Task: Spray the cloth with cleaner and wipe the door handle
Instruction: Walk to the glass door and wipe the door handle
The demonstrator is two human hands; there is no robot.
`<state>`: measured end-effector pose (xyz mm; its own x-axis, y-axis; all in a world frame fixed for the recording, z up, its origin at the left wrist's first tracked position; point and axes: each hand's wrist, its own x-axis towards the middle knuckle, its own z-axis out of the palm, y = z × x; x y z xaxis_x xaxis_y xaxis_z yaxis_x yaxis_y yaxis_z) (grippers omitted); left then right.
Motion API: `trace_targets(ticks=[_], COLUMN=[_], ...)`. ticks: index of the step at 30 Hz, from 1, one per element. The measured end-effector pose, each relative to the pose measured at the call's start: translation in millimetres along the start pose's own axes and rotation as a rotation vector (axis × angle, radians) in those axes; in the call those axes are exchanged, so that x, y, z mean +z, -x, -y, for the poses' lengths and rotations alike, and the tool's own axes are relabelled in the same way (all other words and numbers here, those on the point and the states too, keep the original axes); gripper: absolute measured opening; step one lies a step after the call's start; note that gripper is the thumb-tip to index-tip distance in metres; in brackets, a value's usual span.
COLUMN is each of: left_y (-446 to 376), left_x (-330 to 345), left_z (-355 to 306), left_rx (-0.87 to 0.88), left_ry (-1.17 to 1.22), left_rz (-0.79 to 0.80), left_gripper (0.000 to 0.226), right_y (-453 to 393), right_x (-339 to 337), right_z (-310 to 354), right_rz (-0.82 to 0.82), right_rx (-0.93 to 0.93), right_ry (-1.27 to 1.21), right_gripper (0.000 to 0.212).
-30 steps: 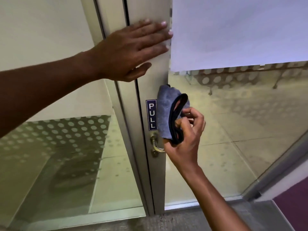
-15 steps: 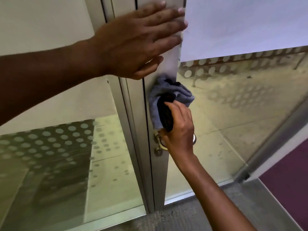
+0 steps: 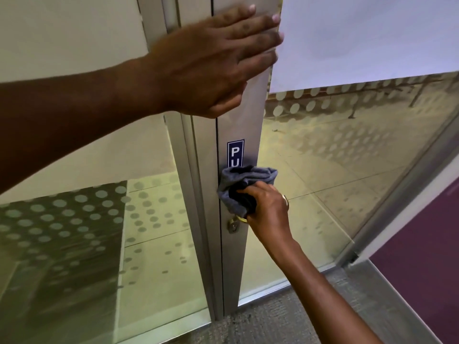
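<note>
A grey cloth (image 3: pixel 244 178) with a dark edge is bunched around the door handle, which it hides almost fully; only a brass-coloured bit of the handle (image 3: pixel 241 219) shows below it. My right hand (image 3: pixel 267 207) grips the cloth against the metal door frame (image 3: pixel 248 125). My left hand (image 3: pixel 213 63) lies flat with fingers spread on the frame higher up, holding nothing. No cleaner bottle is in view.
A blue PULL sign (image 3: pixel 236 152) on the frame is half covered by the cloth. A brass keyhole (image 3: pixel 233 225) sits just below the handle. Glass panels with frosted dots flank the frame; a white sheet (image 3: pixel 360 36) covers the upper right glass. Grey carpet (image 3: pixel 285 321) lies below.
My right hand has slid the cloth down the frame and closed it around the handle, so the top of the PULL sign shows again. My left hand has stayed flat on the frame.
</note>
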<state>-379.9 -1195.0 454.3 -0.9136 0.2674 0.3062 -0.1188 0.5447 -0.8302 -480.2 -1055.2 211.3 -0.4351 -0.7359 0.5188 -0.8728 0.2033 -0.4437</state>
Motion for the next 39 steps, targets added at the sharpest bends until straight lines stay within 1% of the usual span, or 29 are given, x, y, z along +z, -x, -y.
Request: trace_targets(ticks=[4,7,9,12,14,16,20,23,25,29,31,34,37,39], left_y=[0.5,0.1,1.1,1.6,1.6,1.6,1.1,0.8,0.6,0.5,-1.1,-0.9,-0.1,0.5], left_x=[-0.6,-0.3,0.2,0.7,1.3,2.7,3.5,1.9,0.6,-0.8,-0.8,0.5,2.3,2.7], left_z=[0.8,-0.2,-0.3,-0.1,0.1,0.0,-0.2,-0.7,-1.2,-0.8,-1.1,-1.2,-1.7,-1.5], left_rx=[-0.007,-0.005,-0.005,0.005,0.009,0.003,-0.003,-0.017,-0.017,-0.015,-0.010,-0.007,-0.006,-0.007], left_ry=[-0.017,-0.022,-0.032,-0.038,-0.032,-0.029,-0.024,-0.018,-0.013,-0.007,-0.001,0.016,0.007,-0.009], left_rz=[-0.017,-0.019,-0.017,-0.010,-0.013,-0.014,-0.012,0.003,0.011,0.031,0.052,0.062,0.039,0.015], left_gripper=[0.063,0.064,0.064,0.065,0.065,0.064,0.065,0.067,0.068,0.068,0.070,0.069,0.066,0.066], right_y=[6.6,-5.5,-22.6,-41.3,-40.1,-29.8,-1.5,3.1,-2.5,-42.6,-63.2,-61.7,-36.3,-23.1], right_x=[-2.7,-19.0,-34.3,-48.5,-44.5,-31.0,-3.4,-3.0,-13.7,-54.5,-71.6,-71.9,-47.6,-32.6], right_z=[-2.2,3.7,8.7,11.7,9.5,4.6,-7.2,-9.5,-3.8,19.9,26.4,25.8,16.9,10.0], right_rz=[0.028,-0.040,-0.103,-0.131,-0.143,-0.115,0.054,0.097,0.062,-0.200,-0.248,-0.197,-0.055,0.057], right_rx=[-0.020,-0.080,-0.140,-0.196,-0.191,-0.166,-0.077,-0.063,-0.072,-0.146,-0.177,-0.184,-0.151,-0.116], right_ry=[-0.072,-0.129,-0.122,-0.092,-0.080,-0.055,-0.035,-0.038,-0.066,-0.102,-0.103,-0.066,-0.002,-0.020], right_gripper=[0.044,0.042,0.042,0.047,0.046,0.043,0.045,0.045,0.044,0.043,0.046,0.044,0.041,0.039])
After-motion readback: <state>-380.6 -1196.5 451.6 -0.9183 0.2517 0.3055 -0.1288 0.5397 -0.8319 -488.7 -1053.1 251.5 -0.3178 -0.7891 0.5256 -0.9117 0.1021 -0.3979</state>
